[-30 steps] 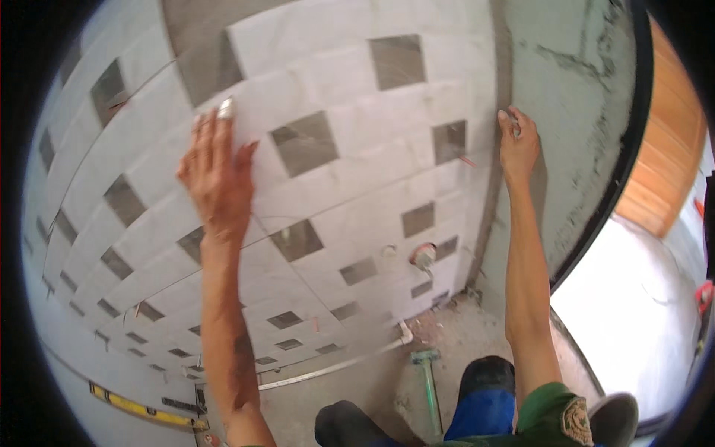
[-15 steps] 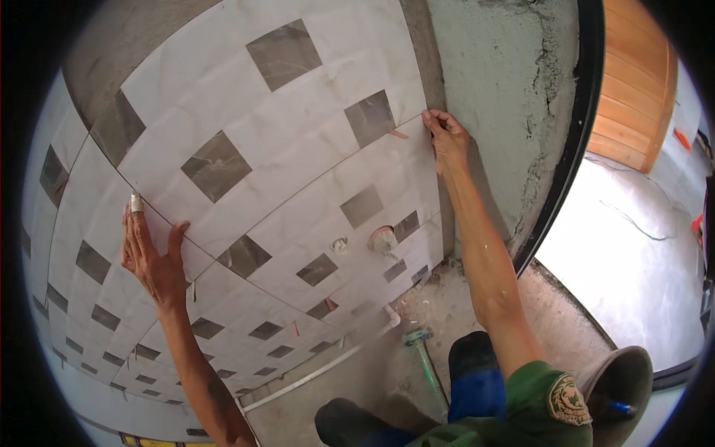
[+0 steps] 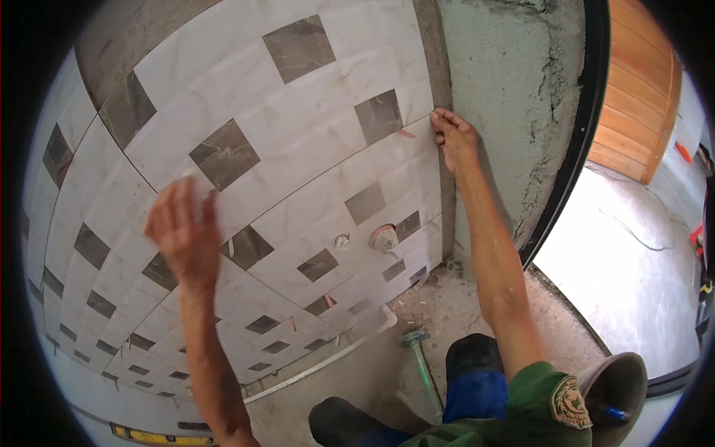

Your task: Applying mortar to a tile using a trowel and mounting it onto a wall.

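A large white marbled wall tile with grey-brown squares sits above another tile, a thin joint running between them. At the right end of that joint, my right hand has thumb and forefinger pinched against the tile edge. Whatever may be between those fingertips is too small to make out. My left hand, blurred by motion, is in front of the upper tile's lower left part, thumb apart from the fingers and nothing seen in it. A small reddish strip sticks out of the joint near my right hand.
A round pipe opening and a smaller one break the lower tile. Bare plaster and a black frame stand to the right. Below are a white pipe, a green-handled hammer, a grey bucket and a yellow level.
My left hand has left the joint at the tile's lower left corner and moved right, across the tile face. My right hand stays at the right edge. The view has shifted slightly.
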A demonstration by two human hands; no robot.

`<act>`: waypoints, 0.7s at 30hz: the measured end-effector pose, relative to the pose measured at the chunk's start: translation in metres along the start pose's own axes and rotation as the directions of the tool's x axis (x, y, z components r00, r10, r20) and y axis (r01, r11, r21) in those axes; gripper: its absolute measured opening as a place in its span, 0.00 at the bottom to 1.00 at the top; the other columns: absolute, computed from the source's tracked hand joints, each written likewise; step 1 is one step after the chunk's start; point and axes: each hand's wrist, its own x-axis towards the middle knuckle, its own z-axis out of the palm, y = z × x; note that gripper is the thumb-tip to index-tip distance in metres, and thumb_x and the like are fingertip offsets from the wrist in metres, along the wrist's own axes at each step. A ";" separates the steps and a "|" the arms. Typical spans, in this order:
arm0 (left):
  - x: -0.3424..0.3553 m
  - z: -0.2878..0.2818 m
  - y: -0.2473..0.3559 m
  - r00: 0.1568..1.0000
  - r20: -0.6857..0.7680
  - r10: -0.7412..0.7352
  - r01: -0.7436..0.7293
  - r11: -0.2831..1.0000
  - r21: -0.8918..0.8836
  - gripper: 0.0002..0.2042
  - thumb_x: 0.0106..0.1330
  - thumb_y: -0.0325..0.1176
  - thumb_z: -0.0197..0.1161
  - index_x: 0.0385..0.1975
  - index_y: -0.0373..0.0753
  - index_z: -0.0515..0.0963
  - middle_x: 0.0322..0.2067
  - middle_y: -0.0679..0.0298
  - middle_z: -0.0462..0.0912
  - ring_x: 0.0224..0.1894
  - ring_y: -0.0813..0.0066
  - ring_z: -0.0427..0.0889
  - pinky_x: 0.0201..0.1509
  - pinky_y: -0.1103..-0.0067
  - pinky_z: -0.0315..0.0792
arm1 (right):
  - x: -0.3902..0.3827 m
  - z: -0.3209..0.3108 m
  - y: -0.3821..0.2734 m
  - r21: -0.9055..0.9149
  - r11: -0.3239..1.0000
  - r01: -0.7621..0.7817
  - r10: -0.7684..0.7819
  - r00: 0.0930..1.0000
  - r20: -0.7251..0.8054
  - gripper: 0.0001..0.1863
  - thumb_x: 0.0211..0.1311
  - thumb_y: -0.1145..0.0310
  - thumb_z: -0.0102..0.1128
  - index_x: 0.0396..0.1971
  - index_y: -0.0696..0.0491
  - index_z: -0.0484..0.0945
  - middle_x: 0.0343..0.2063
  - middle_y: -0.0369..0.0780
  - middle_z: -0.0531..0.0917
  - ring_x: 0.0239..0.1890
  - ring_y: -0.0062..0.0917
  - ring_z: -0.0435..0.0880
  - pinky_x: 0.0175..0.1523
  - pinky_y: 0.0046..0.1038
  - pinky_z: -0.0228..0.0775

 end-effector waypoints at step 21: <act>0.063 0.044 0.095 0.986 0.165 0.035 -0.001 0.979 -0.206 0.23 0.62 0.46 0.52 0.09 0.39 0.75 0.10 0.60 0.68 0.20 0.66 0.65 0.37 0.69 0.55 | 0.009 -0.005 0.010 -0.239 0.971 0.012 0.015 0.994 0.111 0.20 0.54 0.64 0.65 0.46 0.55 0.76 0.37 0.32 0.79 0.35 0.13 0.72 0.35 0.17 0.59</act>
